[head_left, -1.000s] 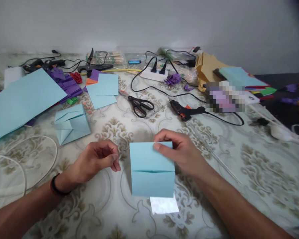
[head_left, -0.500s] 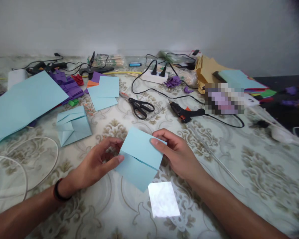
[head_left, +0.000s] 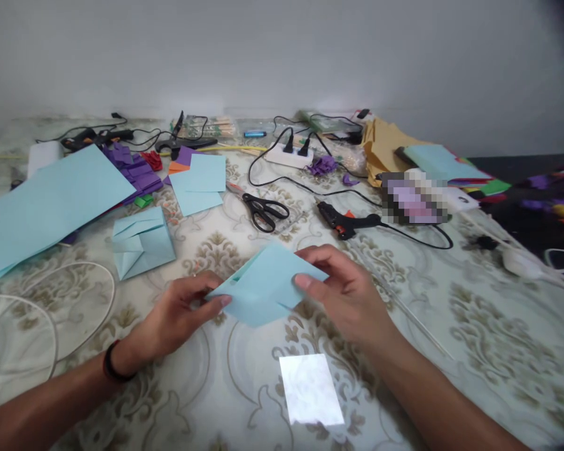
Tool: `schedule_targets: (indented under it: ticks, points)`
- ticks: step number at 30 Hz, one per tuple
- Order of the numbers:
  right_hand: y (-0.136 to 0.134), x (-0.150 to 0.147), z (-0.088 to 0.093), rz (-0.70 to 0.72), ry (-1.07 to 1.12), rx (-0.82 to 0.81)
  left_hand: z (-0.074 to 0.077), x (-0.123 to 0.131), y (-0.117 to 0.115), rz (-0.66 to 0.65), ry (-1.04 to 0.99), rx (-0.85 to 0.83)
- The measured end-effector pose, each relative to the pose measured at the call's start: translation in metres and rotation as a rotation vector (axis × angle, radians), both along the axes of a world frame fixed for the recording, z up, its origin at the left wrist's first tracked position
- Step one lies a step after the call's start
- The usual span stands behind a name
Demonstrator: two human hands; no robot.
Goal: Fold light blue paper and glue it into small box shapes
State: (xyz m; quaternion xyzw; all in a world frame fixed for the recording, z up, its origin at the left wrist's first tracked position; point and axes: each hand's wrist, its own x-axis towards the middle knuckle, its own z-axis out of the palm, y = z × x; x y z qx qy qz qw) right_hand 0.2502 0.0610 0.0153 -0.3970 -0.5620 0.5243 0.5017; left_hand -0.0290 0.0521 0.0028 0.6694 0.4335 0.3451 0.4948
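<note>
A folded sheet of light blue paper (head_left: 266,285) is held above the patterned tablecloth, its flaps parted a little along the upper left. My left hand (head_left: 183,313) pinches its left corner between thumb and fingers. On the right side, my right hand (head_left: 341,285) grips it with the thumb on top and the fingers behind. To the left stands another folded light blue paper piece (head_left: 143,243). A bright white square (head_left: 311,388) shows on the cloth below the hands. Black-handled scissors (head_left: 264,210) lie beyond the paper.
A black glue gun (head_left: 345,219) lies at right, its cord near a white power strip (head_left: 289,155). Large light blue sheets (head_left: 51,207) and purple paper strips (head_left: 134,168) are at left. White cable loops (head_left: 110,307) lie beside my left forearm. Brown paper (head_left: 388,147) sits at back right.
The folded paper has turned and tilted between my hands, and its flaps now bulge apart. My left hand has shifted slightly left onto its corner. The view has tipped up a little.
</note>
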Motion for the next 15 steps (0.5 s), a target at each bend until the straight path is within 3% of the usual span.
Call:
schedule_targets:
  ticks: [4,7,11,13,15]
  points:
    - [0.001,0.005,0.007,0.108,-0.007,0.186,0.015,-0.012,0.005,0.058,-0.005,0.302]
    - [0.001,0.007,0.009,0.133,0.017,0.217,0.031,-0.024,0.001,0.036,0.084,0.334]
    - [-0.005,0.008,0.012,0.177,-0.023,0.217,0.043,-0.031,-0.015,-0.016,-0.090,-0.008]
    - [-0.009,0.007,0.013,0.216,-0.030,0.209,0.042,-0.029,-0.024,-0.024,-0.246,-0.184]
    - [-0.012,0.005,0.014,0.256,-0.024,0.184,0.036,-0.026,-0.031,0.054,-0.329,-0.261]
